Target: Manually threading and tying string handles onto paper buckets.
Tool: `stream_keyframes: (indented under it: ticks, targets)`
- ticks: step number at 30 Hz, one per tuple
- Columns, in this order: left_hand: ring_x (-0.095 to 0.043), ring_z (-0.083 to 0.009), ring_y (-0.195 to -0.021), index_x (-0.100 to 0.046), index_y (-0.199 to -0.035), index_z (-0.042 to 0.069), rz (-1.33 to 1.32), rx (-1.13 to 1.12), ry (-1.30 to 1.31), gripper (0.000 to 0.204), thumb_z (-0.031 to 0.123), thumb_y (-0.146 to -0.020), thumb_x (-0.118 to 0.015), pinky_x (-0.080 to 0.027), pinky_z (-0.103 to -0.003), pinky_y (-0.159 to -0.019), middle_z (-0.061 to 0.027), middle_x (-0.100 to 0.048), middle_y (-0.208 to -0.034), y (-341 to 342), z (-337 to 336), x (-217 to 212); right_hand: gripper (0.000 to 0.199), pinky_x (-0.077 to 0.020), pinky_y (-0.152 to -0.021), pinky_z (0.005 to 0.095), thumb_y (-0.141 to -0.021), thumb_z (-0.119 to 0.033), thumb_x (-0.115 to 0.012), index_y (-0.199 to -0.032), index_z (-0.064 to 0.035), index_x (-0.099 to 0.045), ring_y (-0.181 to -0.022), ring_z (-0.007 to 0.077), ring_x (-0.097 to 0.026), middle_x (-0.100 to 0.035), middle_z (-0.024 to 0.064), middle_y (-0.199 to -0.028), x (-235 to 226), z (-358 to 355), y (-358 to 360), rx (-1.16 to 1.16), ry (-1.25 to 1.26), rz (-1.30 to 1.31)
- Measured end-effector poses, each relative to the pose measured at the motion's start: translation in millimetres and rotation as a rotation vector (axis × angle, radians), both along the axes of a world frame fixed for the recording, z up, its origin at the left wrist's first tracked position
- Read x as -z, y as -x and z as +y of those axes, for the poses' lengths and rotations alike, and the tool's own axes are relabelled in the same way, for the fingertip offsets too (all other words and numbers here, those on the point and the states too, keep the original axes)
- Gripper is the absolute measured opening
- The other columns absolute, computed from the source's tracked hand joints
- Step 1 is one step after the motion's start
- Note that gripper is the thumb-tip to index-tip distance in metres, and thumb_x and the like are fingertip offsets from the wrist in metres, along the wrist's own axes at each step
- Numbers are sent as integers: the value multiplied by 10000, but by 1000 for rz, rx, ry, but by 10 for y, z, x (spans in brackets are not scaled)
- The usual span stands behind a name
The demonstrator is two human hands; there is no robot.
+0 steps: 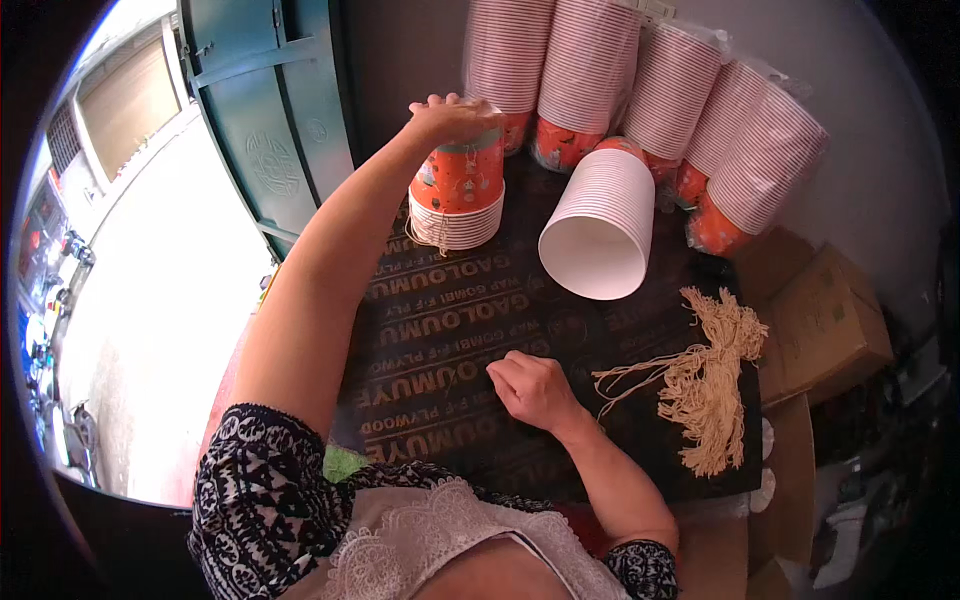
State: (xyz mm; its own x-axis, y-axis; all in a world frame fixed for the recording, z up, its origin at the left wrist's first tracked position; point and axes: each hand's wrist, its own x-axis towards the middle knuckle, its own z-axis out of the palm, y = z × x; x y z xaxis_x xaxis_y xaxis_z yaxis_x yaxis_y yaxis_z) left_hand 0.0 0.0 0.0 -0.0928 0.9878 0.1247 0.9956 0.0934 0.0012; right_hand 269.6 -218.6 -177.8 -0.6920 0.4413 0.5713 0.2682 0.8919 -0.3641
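At the far left of the table stands a stack of nested orange-red printed paper buckets (470, 178), upside down with white rims at the bottom. My left hand (455, 120) lies on top of it, fingers stretched across the upturned base. Thin cord hangs at the stack's lower left. My right hand (530, 390) is closed in a loose fist over the middle of the table; whatever is in it, if anything, is hidden. To the right lies a bundle of beige cords (715, 380), some strands trailing toward that hand. A nested bucket stack (600, 240) lies on its side, mouth toward me.
Several plastic-wrapped bucket stacks (590, 70) lean along the back wall. The dark plywood tabletop (440, 350) has printed lettering. Cardboard boxes (825, 320) sit beyond its right edge. On the left, a green metal door (265, 120) stands beside a bright outdoor area.
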Motion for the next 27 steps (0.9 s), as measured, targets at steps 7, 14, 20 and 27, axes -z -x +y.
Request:
stream_keyframes:
  ticks: [7,14,20,27]
  targets:
    - [-427,-383,-1184,-638,-996,-1,-182,173,-1177,389,333,-798,-615,-313,-484,-1020,-233,-508,-1212,-74,-338,326,51,-510,-521,359,-846,-75,-609,-818,-33,-604,-615,283,-617,-581,109,-710,-11,-7,52,-36,-28,103]
    - [-431,-404,-1159,-589,-894,27,-445,522,-1043,221,67,-689,-662,-346,-501,-996,-203,-505,-1127,-705,-1268,956,21,-502,-566,388,-799,-17,-629,-815,-16,-641,-661,328,-616,-605,130,-732,-7,-35,48,-23,51,75]
    - [-467,-371,-1114,-607,-806,28,-549,633,-802,138,49,-676,-649,-386,-464,-954,-146,-564,-1003,-935,-1865,1225,65,-518,-594,402,-827,-61,-614,-829,-7,-650,-699,336,-632,-635,149,-782,37,9,50,-19,47,113]
    - [-572,-357,-918,-631,-713,1,-627,598,-647,74,74,-707,-642,-428,-444,-879,-154,-623,-780,-991,-1941,1553,40,-496,-594,424,-813,-42,-607,-802,-10,-629,-697,361,-613,-613,164,-764,53,39,15,89,40,178]
